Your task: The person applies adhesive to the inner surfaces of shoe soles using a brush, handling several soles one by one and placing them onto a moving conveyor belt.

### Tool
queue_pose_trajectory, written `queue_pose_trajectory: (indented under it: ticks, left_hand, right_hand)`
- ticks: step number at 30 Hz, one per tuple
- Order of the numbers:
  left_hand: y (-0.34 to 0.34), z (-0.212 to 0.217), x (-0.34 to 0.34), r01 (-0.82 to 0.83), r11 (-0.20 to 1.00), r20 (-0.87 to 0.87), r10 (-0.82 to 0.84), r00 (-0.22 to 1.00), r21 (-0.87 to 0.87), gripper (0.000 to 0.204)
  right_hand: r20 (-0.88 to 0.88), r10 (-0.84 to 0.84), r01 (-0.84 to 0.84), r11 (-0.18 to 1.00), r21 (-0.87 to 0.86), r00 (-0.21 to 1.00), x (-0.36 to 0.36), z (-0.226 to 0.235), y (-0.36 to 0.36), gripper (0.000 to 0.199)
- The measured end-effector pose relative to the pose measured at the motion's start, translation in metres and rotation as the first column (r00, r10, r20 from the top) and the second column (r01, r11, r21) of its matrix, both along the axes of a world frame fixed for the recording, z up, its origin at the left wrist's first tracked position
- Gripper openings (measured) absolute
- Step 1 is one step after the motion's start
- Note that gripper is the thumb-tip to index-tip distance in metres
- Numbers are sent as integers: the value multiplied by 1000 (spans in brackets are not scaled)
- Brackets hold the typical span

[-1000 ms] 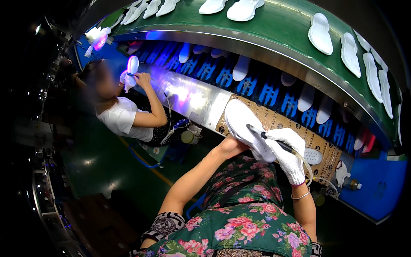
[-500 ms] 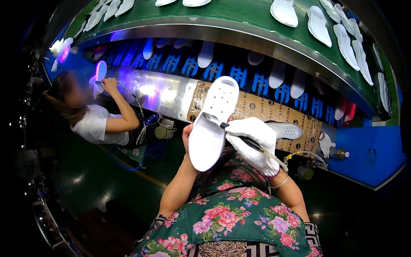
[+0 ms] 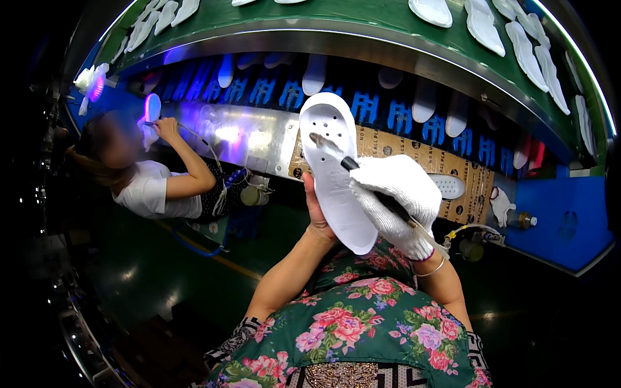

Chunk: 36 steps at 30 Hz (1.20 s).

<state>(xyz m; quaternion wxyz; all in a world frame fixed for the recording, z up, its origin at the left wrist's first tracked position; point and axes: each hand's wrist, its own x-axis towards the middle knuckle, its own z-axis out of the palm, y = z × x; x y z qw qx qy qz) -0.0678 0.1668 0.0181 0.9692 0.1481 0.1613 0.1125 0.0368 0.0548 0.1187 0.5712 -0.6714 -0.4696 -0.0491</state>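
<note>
I see the white shoe sole (image 3: pixel 336 174) at centre frame, its long axis running from 11 o'clock down to 5 o'clock, toe end up. My left hand (image 3: pixel 318 213) has its fingers clamped on its edge, mostly hidden behind it. My gloved right hand (image 3: pixel 394 204) has its fingers closed on a brush (image 3: pixel 333 152), whose handle disappears inside the glove.

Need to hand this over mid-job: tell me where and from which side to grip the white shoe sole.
Probably grip the white shoe sole at its lower heel end, from underneath on the left, as the left hand does; that leaves the upper face clear for the brush in the gloved right hand.
</note>
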Motion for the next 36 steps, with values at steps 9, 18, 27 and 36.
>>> queue_pose_trajectory:
  ticks: [9, 18, 27, 36]
  left_hand:
    - [-11, -17, -6, 79, 995, 48, -76, 996, -59, 93]
    - [-3, -6, 8, -1, 996, 46, -3, 999, 90, 99]
    - [6, -2, 16, -116, 985, 14, 115, 993, 127, 98]
    - [22, -9, 20, -63, 995, 210, 79, 975, -81, 98]
  right_hand:
    - [33, -53, 55, 996, -68, 998, -20, 4, 6, 28]
    - [-54, -51, 53, 998, 26, 997, -17, -11, 11, 25]
    - [-161, -79, 89, 994, 56, 984, -19, -27, 7, 22]
    - [-545, 20, 43, 994, 103, 838, -34, -41, 7, 25]
